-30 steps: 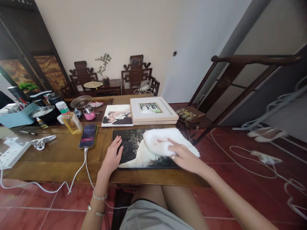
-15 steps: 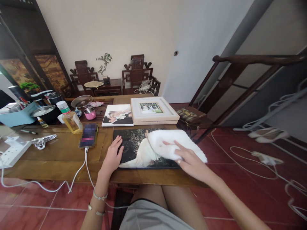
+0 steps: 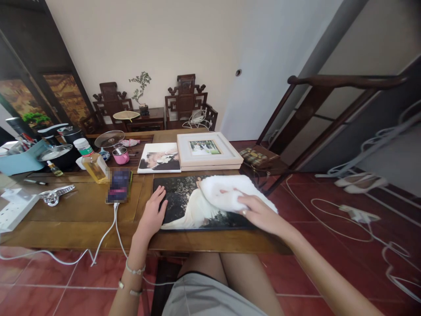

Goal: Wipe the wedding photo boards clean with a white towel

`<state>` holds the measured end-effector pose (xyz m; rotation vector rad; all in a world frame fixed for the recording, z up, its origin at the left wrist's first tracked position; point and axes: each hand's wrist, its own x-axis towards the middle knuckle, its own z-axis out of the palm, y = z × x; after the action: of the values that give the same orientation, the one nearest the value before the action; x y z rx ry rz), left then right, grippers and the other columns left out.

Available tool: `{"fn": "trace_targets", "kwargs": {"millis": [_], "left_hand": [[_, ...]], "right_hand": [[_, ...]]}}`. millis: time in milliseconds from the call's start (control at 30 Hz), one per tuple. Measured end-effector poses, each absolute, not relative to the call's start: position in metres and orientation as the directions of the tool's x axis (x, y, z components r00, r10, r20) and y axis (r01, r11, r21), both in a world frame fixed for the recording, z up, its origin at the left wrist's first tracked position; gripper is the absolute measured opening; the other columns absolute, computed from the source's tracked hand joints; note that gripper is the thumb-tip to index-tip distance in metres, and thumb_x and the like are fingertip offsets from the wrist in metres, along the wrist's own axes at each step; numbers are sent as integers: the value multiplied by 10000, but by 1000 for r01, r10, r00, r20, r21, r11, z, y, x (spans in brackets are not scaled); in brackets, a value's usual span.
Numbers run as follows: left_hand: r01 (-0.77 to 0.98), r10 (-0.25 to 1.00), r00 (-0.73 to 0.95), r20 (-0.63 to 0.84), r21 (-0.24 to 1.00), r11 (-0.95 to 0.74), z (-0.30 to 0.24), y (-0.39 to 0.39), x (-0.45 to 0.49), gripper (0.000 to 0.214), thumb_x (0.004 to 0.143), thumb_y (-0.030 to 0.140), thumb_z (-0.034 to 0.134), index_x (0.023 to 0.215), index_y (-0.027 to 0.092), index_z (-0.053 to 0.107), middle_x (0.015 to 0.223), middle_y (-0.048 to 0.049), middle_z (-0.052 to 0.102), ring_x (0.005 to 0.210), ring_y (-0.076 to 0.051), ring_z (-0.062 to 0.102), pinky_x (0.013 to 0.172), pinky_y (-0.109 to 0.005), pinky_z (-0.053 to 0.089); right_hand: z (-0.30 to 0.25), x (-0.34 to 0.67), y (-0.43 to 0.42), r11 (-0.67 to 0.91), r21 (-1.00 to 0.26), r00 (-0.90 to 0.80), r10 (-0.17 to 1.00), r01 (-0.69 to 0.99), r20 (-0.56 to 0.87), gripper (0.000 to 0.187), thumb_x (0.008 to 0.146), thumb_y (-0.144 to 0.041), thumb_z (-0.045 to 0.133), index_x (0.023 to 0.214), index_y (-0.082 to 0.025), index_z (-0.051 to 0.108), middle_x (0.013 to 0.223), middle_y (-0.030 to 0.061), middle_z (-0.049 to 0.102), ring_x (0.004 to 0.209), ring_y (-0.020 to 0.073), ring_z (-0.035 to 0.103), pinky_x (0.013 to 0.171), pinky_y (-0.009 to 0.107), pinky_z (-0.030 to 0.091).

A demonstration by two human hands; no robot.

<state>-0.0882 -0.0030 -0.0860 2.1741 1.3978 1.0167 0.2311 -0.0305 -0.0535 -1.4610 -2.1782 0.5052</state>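
A dark photo panel point(image 3: 177, 199) showing a figure in a long white dress lies flat near the front edge of the wooden table. My left hand point(image 3: 154, 211) rests on its left edge, fingers stretched out. On the right part of the panel, my right hand point(image 3: 263, 213) presses a fluffy white cloth point(image 3: 226, 188) that is partly folded over the fingers. The cloth hides much of the panel's right side and hangs towards its right edge. Just behind the panel are a smaller photo print point(image 3: 161, 163) and a boxed white picture frame point(image 3: 226, 153).
Left of the panel lie a phone point(image 3: 119, 186) with white cables, a metal claw clip point(image 3: 56, 195) and a power strip point(image 3: 16, 210). Behind them stand a bottle of yellow liquid point(image 3: 94, 164) and a pink cup point(image 3: 120, 156). A wooden chair point(image 3: 305, 109) stands at the right.
The white cloth now covers more of my right hand's fingers, and that hand has shifted slightly on the panel. My left hand stays in place. The view has turned slightly.
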Motion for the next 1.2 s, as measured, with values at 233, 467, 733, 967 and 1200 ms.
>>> {"fn": "trace_targets", "kwargs": {"millis": [233, 467, 733, 967, 1200], "left_hand": [[639, 895, 251, 369, 632, -440, -85, -3, -88, 379, 902, 266, 417, 1233, 131, 543, 1376, -139, 472, 1320, -227, 380, 1096, -439, 308], [634, 888, 244, 391, 628, -451, -88, -2, -88, 366, 898, 260, 426, 1222, 145, 553, 1363, -130, 490, 1311, -226, 395, 1090, -446, 318], [647, 894, 248, 374, 622, -440, -88, -2, -88, 376, 899, 256, 422, 1227, 123, 548, 1370, -137, 479, 1318, -224, 383, 1098, -425, 311], [646, 897, 252, 363, 627, -435, -87, -2, -88, 383, 898, 248, 427, 1229, 97, 543, 1375, -154, 469, 1325, -223, 372, 1107, -413, 295], [654, 894, 259, 365, 615, -440, -86, -2, -89, 390, 903, 251, 414, 1245, 101, 529, 1380, -151, 463, 1324, -218, 374, 1102, -413, 303]], "right_hand": [[-55, 221, 32, 372, -506, -296, 928, 778, 226, 102, 668, -210, 380, 571, -239, 366, 589, 3, 535, 855, 247, 596, 904, 396, 416], [-61, 219, -29, 408, -490, -327, 912, 770, 247, 135, 665, -127, 398, 641, -234, 476, 1140, 73, 638, 1241, 279, 445, 1053, 479, 297], [-52, 219, -109, 500, -515, -462, 861, 696, 212, 223, 664, -91, 418, 734, -226, 581, 1351, 45, 504, 1326, 271, 335, 1099, 524, 233], [-54, 216, -49, 420, -499, -404, 903, 758, 147, 148, 662, -120, 416, 655, -218, 527, 1245, 59, 588, 1316, 308, 343, 1006, 477, 359], [-51, 207, 36, 408, -480, -355, 913, 777, 203, 132, 676, -154, 395, 582, -226, 451, 627, 12, 585, 871, 254, 618, 909, 405, 417]]}}
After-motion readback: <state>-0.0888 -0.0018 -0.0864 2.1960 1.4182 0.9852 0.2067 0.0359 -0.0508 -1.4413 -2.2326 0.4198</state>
